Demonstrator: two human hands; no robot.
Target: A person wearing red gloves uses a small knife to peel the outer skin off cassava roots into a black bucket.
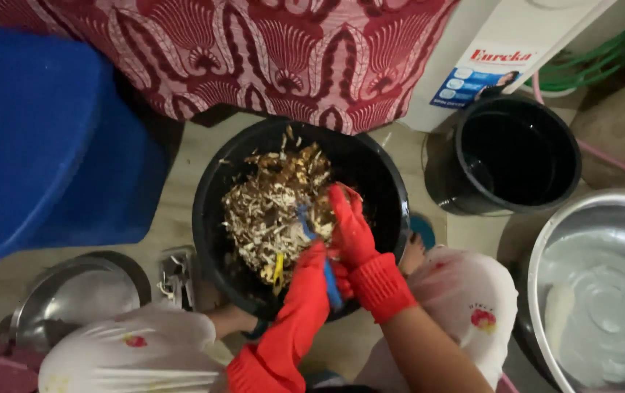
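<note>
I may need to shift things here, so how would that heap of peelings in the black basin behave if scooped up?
The peelings look like loose thin strips and shreds, so they would probably flop and scatter rather than lift as one lump. They seem light for their bulk. Some may cling to the gloved right hand, as they look damp.

Scraps (272,211) in basin (214,182), pot (516,153) right.

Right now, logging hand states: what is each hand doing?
Left hand: closed on blue-handled tool.
Right hand: on scraps in black basin; grip cannot be told.
</note>
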